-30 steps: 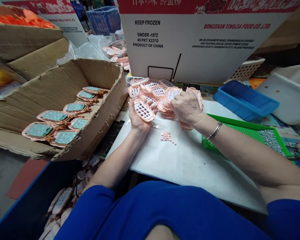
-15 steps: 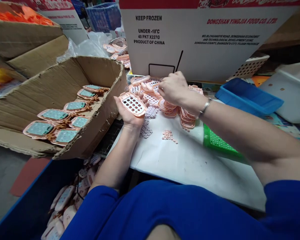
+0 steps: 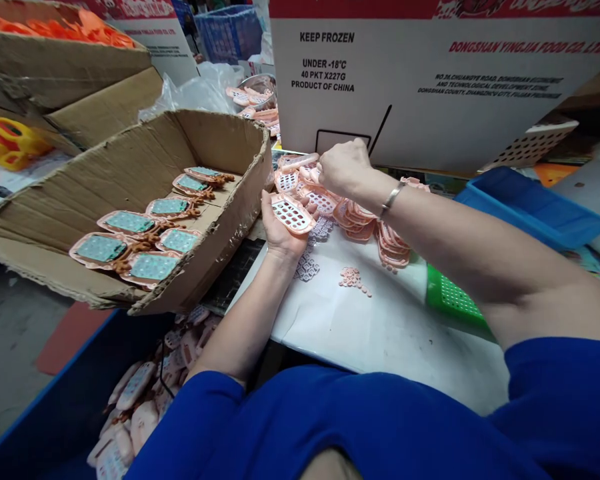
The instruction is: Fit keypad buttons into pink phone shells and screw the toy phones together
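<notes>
My left hand (image 3: 280,233) holds a pink plastic cover with a grid of holes (image 3: 293,215), palm up, just right of the cardboard box's corner. My right hand (image 3: 344,167) reaches over a pile of similar pink covers (image 3: 365,223) at the back of the white sheet (image 3: 380,327), fingers curled down onto a piece in the pile; what it grips is hidden. A translucent keypad mat (image 3: 307,267) lies under my left wrist. A small cluster of pink buttons (image 3: 353,278) lies on the sheet.
An open cardboard box (image 3: 220,220) at left holds finished pink pieces with teal pads (image 3: 130,247). A blue bin (image 3: 80,400) below holds more pieces. A big white carton (image 3: 430,80) stands behind. A blue tray (image 3: 530,207) and a green tray (image 3: 455,300) lie at right.
My right hand has left the stack near the green tray and reached back-left into the pile. My left hand shifted a little left with the cover, uncovering the keypad mat.
</notes>
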`<state>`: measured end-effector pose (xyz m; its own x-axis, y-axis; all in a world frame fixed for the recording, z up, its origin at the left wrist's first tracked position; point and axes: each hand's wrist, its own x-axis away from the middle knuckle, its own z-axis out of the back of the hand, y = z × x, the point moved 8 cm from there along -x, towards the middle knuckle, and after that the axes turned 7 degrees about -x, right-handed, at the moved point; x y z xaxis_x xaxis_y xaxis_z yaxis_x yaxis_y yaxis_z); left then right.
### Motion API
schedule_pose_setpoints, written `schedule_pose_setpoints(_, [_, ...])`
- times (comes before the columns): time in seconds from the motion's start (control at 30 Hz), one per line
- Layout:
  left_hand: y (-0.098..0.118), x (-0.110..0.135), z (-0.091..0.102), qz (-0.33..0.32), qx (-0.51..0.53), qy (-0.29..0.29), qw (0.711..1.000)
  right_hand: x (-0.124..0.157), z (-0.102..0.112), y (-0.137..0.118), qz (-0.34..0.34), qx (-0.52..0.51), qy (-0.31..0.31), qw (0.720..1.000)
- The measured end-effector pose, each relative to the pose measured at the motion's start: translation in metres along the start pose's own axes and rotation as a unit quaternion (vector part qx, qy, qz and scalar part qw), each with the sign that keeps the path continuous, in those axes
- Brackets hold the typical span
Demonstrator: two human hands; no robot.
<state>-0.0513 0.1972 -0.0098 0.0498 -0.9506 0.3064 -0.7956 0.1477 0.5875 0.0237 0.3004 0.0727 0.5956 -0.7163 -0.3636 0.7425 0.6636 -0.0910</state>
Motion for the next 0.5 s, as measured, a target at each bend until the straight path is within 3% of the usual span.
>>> schedule_pose_setpoints(0.1, [-0.006,0.003,-0.003,0.031,-0.011,-0.012,0.999,0.025,0.034,-0.028,-0.008,0.039,-0.012,0.999])
schedule_pose_setpoints(0.17, [-0.006,0.007,-0.012,0.024,-0.006,-0.054,0.998,0.046,0.053,-0.057,0.047,0.048,-0.008,0.998])
schedule_pose_setpoints(0.23, [0.001,0.012,-0.021,-0.012,0.011,-0.096,0.995,0.065,0.06,-0.082,0.123,0.017,-0.033,0.992])
schedule_pose_setpoints(0.3, [0.01,0.015,-0.025,-0.053,0.023,-0.114,0.992,0.075,0.06,-0.091,0.171,-0.033,-0.06,0.983])
schedule_pose_setpoints(0.37, [0.013,0.016,-0.023,-0.063,0.025,-0.102,0.993,0.069,0.061,-0.078,0.154,-0.092,-0.057,0.982])
schedule_pose_setpoints(0.5, [0.003,0.012,-0.013,0.003,0.02,-0.041,0.999,0.025,0.051,-0.008,-0.011,-0.112,0.002,0.994])
